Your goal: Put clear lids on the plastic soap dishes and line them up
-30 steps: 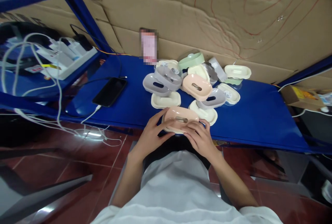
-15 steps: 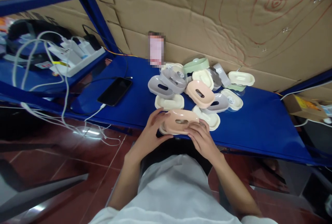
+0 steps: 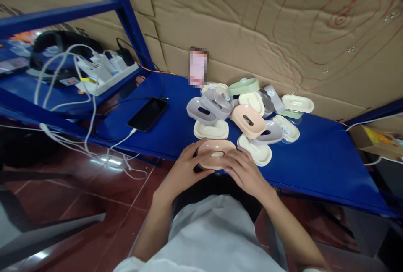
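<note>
A peach soap dish [image 3: 211, 160] with an oval slot is held at the near edge of the blue table, its slotted face toward me. My left hand [image 3: 188, 167] grips its left end, thumb low and fingers over the top. On the other end, the curled fingers of my right hand [image 3: 242, 168] rest across the right side and partly cover it. Right behind it lie a cream soap dish [image 3: 210, 130] and another cream dish [image 3: 260, 154]. A second peach soap dish [image 3: 250, 121] sits on the pile among grey dishes [image 3: 201, 110].
A green dish [image 3: 244, 86] and several others are heaped against the cardboard wall [image 3: 220, 20]. A black phone [image 3: 147, 113] with a white cable lies left on the blue table [image 3: 317, 158]. Farther left is a power strip [image 3: 107, 79]; a small cardboard box [image 3: 374, 142] stands at right.
The peach dish has tipped, and a pale surface now shows through its slot. Both hands keep hold of it. The whole view has shifted slightly, so the scene appears lower and farther right.
</note>
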`<control>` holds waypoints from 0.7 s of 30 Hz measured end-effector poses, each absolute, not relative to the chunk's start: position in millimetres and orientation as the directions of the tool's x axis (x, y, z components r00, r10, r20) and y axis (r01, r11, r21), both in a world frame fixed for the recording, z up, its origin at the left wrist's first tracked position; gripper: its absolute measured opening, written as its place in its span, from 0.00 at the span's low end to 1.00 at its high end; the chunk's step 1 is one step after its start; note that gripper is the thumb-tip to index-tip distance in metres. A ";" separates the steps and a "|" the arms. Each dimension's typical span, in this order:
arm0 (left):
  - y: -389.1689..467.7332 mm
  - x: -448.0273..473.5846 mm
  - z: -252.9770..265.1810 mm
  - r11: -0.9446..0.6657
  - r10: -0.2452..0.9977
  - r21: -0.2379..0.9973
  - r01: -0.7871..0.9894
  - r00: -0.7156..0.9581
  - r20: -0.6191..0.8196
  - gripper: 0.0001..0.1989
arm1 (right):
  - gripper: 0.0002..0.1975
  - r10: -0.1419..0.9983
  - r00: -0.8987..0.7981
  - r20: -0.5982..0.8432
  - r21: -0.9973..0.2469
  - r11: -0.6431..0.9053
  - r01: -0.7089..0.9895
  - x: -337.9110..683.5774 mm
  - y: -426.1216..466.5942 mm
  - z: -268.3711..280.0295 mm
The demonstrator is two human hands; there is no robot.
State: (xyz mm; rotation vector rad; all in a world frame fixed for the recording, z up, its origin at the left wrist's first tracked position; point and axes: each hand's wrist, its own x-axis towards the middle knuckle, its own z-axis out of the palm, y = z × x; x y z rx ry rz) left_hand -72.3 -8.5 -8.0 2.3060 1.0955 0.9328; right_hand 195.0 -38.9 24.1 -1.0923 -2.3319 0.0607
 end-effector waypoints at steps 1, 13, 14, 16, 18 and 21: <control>-8.2 -72.0 -8.2 -0.598 0.798 0.615 0.514 0.457 0.393 0.28 | 0.20 0.727 -0.498 0.473 -0.256 0.654 0.712 196.5 -30.7 32.8; -8.2 -70.6 -5.7 -0.614 0.788 0.592 0.522 0.440 0.431 0.23 | 0.44 0.984 0.006 0.176 -0.166 0.024 0.986 136.4 135.1 108.5; -8.2 -70.5 -6.2 -0.614 0.788 0.593 0.521 0.443 0.427 0.24 | 0.43 0.990 0.013 0.138 -0.180 0.012 0.984 134.3 138.5 110.8; -8.6 -70.5 -6.8 -0.602 0.796 0.609 0.516 0.446 0.409 0.24 | 0.40 0.993 0.008 0.115 -0.208 0.016 0.978 135.3 140.5 116.7; -9.1 -71.4 -6.8 -0.563 0.819 0.658 0.500 0.446 0.361 0.24 | 0.35 0.981 -0.016 0.193 -0.244 0.064 0.968 142.5 135.2 122.2; -8.4 -74.7 -7.2 -0.457 0.867 0.763 0.457 0.421 0.266 0.31 | 0.30 0.903 -0.157 0.399 -0.288 0.286 0.914 162.5 107.8 118.7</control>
